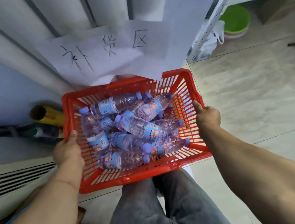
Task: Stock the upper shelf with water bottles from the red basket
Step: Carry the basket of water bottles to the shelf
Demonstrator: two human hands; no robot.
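Observation:
A red plastic basket sits in the middle of the head view, just in front of my legs. Several clear water bottles with blue labels and purple caps lie piled inside it. My left hand grips the basket's left rim, thumb on top of the edge. My right hand grips the right rim, fingers curled over the outside. A white metal shelf unit stands at the upper right; only its post and a lower level show.
Paper sheets with handwritten characters hang on the wall behind the basket. A cardboard tube and dark items lie left of it. A white slatted unit is at lower left. Green bowls sit under the shelf. Tiled floor spreads right.

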